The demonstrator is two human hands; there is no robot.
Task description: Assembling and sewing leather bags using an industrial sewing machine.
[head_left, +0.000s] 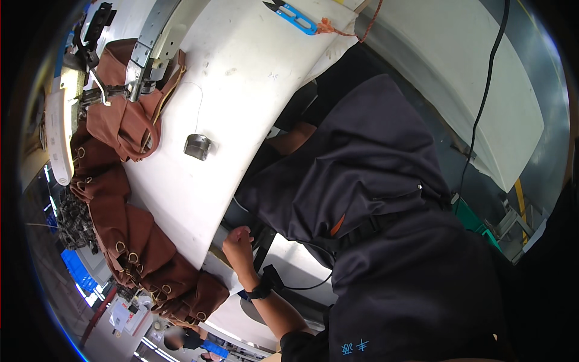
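My left hand [239,242], with a black band on its wrist, hangs just off the near edge of the white table [241,78]. Its fingers are curled in, and nothing shows in them. Closest to it on the tabletop lies a row of reddish-brown leather pieces [142,232] with gold-coloured rings. My right hand is out of the picture. A dark apron [374,163] spreads across my lap. At its left side a patch of bare skin [294,139] shows, mostly covered; which part of the body it is I cannot tell.
A brown handbag [129,123] lies under the sewing machine [142,69]. A small dark metal piece [197,146] with a thin thread sits mid-table. Blue thread snips [294,17] rest at the far end beside an orange cord [344,31]. A black cable [485,96] hangs at right; another person [181,339] is behind.
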